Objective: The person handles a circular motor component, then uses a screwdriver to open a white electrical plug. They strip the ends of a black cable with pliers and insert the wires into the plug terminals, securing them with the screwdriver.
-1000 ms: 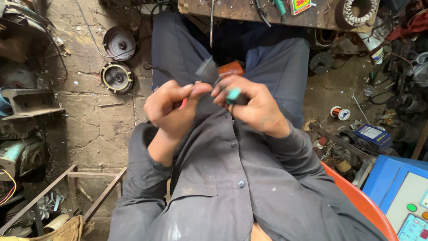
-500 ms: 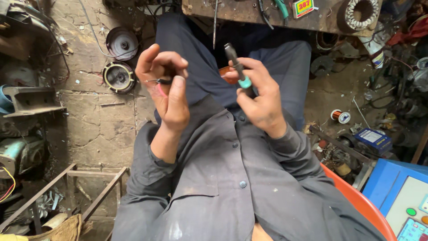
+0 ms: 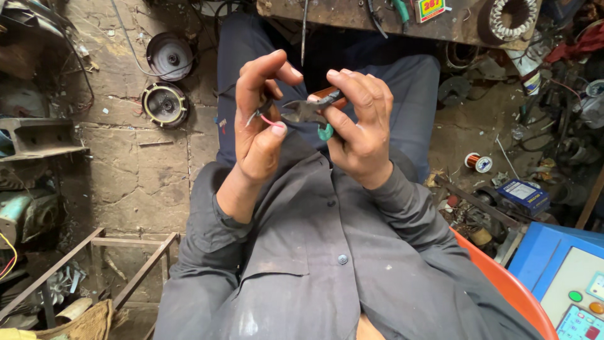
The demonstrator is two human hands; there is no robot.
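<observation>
Left hand (image 3: 261, 123) grip pinching red wire (image 3: 272, 121), right hand (image 3: 358, 126) grip clamped on cutters (image 3: 308, 110) (jaws at wire)

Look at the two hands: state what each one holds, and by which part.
The right hand grips small cutting pliers by their handles. The left hand pinches a thin red wire between thumb and fingers, close to its end, at the plier tips.

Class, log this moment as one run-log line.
left hand: pinches red wire | right hand: holds cutters, tips at wire | seated by bench
</observation>
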